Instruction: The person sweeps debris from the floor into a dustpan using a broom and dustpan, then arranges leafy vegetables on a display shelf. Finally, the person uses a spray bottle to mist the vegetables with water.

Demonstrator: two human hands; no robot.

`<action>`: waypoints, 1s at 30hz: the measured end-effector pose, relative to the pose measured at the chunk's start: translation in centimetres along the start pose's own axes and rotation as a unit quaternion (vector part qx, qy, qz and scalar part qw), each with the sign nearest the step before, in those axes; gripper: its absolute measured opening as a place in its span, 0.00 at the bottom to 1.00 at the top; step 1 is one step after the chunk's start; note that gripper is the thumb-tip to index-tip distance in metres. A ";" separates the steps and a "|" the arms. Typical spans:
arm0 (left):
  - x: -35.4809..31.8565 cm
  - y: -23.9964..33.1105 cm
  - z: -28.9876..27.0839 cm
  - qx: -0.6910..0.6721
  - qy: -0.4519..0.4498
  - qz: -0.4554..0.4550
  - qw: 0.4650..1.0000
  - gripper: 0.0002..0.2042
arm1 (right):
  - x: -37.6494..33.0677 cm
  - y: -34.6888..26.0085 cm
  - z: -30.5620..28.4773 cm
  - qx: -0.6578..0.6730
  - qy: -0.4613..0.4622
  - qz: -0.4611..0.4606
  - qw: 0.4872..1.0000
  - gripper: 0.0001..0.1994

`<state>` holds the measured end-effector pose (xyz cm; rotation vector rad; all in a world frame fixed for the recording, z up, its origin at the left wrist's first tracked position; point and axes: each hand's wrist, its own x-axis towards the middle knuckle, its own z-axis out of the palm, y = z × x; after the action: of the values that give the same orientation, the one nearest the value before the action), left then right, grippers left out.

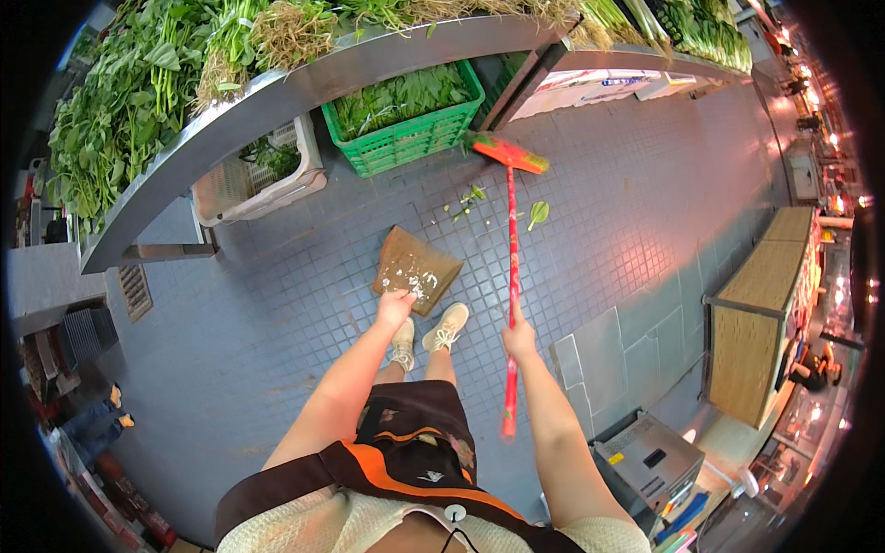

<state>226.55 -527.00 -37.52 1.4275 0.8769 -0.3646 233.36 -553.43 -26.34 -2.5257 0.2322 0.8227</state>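
Gripping a red-handled broom, a person's right hand wrapped around its shaft, while the left hand closed on the near end of a brown dustpan. Dotted with white bits, the dustpan sat at twelve o'clock from two pale shoes. At one o'clock from the dustpan, past leaf scraps, was the broom's orange head. A green crate stood at twelve, a white basket at ten, below a counter heaped with leafy greens.
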 end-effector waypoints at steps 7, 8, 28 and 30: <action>-0.2 1.6 -0.6 -0.011 -0.027 0.023 0.999 0.12 | -15.4 3.2 -9.5 0.136 -0.152 0.139 0.969 0.37; 0.0 1.3 -0.9 0.015 -0.031 0.072 0.997 0.12 | -16.1 3.8 -9.7 0.166 -0.127 0.133 0.969 0.37; 0.6 0.5 1.4 -0.007 0.035 0.008 0.999 0.10 | -22.6 5.2 -3.5 0.318 -0.182 0.177 0.914 0.39; 1.2 -0.6 0.7 -0.002 0.042 0.002 0.999 0.12 | -22.5 5.5 -5.5 0.316 -0.188 0.166 0.915 0.38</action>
<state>227.15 -527.41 -38.82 1.4485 0.9421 -0.3009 216.41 -560.58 -11.22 -1.7075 0.6885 1.1248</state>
